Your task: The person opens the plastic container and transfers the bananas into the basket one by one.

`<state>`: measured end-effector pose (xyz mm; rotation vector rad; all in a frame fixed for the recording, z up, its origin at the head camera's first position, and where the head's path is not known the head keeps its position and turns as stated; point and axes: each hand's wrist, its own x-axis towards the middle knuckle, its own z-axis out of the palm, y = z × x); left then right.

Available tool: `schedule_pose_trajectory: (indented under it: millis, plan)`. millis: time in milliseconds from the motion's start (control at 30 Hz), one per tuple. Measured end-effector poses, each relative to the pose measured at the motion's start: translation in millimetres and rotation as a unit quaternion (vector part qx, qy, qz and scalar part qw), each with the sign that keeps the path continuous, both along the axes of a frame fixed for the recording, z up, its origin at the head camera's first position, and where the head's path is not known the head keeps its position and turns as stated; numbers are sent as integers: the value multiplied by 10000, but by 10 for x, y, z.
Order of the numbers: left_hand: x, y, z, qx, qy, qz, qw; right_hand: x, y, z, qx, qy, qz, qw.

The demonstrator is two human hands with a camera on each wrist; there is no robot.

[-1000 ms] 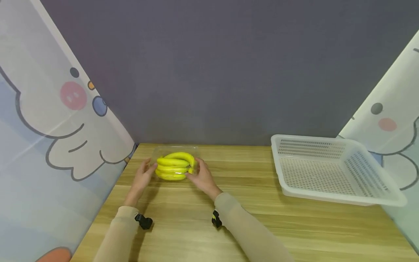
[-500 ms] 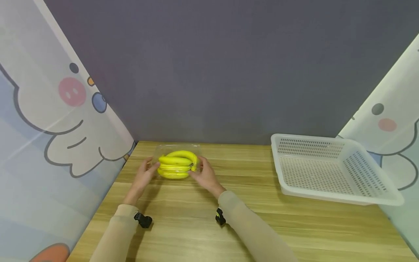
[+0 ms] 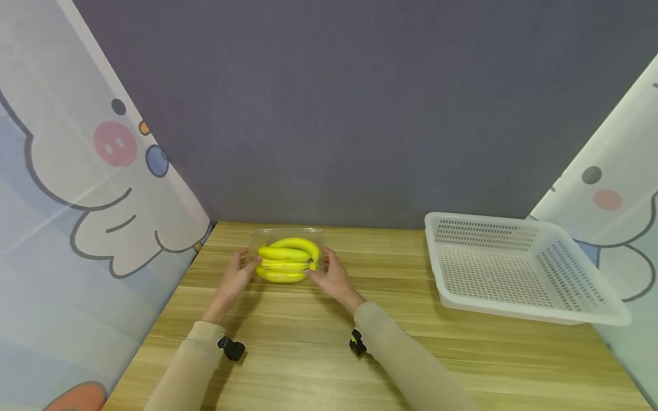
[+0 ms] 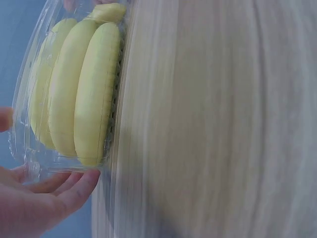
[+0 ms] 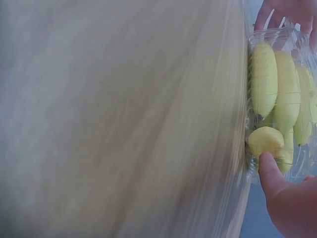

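Observation:
Near the table's back left, a clear plastic clamshell box [image 3: 260, 233] holds several yellow bananas [image 3: 285, 254]. My left hand [image 3: 236, 281] grips its left end, thumb on the front and fingers curled around the side. At the opposite end my right hand [image 3: 337, 281] holds the box in the same way, its thumb close to the banana stem. In the left wrist view the left fingers [image 4: 81, 187] press against the end wall of the box. The right thumb [image 5: 270, 176] lies over the box in the right wrist view. Whether the box touches the table cannot be told.
A white slotted plastic basket [image 3: 493, 274] stands on the right of the wooden table [image 3: 303, 354]. A dark grey panel [image 3: 329, 114] rises behind the table's back edge. Cartoon-printed sheets [image 3: 92, 240] flank both sides.
Both hands have moved slightly to the right together, taking the clear box of bananas along. Their hold on it looks the same. The basket has stayed in place.

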<state>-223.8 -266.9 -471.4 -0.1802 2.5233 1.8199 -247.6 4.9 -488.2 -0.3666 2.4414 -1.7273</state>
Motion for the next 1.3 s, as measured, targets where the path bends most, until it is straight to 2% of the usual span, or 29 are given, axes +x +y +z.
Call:
schedule_pose_trajectory:
  millis: [267, 600, 900, 1067, 1300]
  plan:
    - [-23, 118, -57, 30, 75, -8, 10000, 13, 148, -7, 1, -30, 1, 10000]
    - [-9, 228, -33, -55, -42, -333, 9994, 10, 315, 32, -2, -50, -69, 10000]
    - [22, 374, -22, -520, -58, -605, 9968, 40, 494, 43, 145, -164, -179, 9996]
    - [25, 422, -48, -477, -114, -761, 9959, 47, 572, 16, 165, -175, -221, 9995]
    - [46, 503, -55, -369, -5, -934, 9949, 93, 660, 35, 191, -186, -334, 9991]
